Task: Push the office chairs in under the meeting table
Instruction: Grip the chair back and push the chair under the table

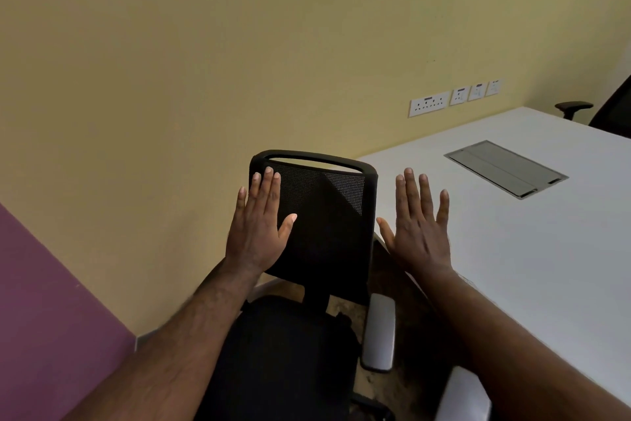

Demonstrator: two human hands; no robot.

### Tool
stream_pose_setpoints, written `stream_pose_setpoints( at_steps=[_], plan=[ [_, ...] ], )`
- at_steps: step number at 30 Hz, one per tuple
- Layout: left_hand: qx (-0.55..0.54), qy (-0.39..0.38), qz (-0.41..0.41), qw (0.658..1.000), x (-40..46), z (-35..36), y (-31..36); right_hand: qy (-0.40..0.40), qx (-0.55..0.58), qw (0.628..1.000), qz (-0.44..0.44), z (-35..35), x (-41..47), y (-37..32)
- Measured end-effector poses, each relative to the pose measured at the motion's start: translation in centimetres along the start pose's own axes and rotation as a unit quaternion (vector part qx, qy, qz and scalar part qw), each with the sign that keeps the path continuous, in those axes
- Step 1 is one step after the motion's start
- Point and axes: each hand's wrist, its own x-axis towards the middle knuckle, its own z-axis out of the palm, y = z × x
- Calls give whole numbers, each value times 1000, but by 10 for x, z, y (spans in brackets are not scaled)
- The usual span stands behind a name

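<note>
far chair [611,110]: cut by right edge | wall sockets [456,97]: labels unreadable

Left hand [261,222] flat against black chair [324,216], white table [512,250] beside

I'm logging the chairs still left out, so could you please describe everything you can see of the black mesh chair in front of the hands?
The black mesh chair has a black frame with a slot handle along the top, a see-through mesh backrest, a dark padded seat and grey armrests. It stands upright beside the corner of the white table, its seat not under the top. The left hand, fingers straight, lies in front of the backrest; contact is unclear. The right hand is open over the table, clear of the chair.
</note>
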Motion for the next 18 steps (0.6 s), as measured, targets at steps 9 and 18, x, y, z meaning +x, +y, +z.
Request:
stream_pose_setpoints(
  at_steps=[9, 18],
  plan=[
    [-25, -10, 28, 999, 59, 38, -37, -10, -38, 999, 32, 19, 43, -19],
    [-68, -16, 55, 996, 105, 70, -69, -14, -66, 996, 50, 39, 81, -46]
  ],
)
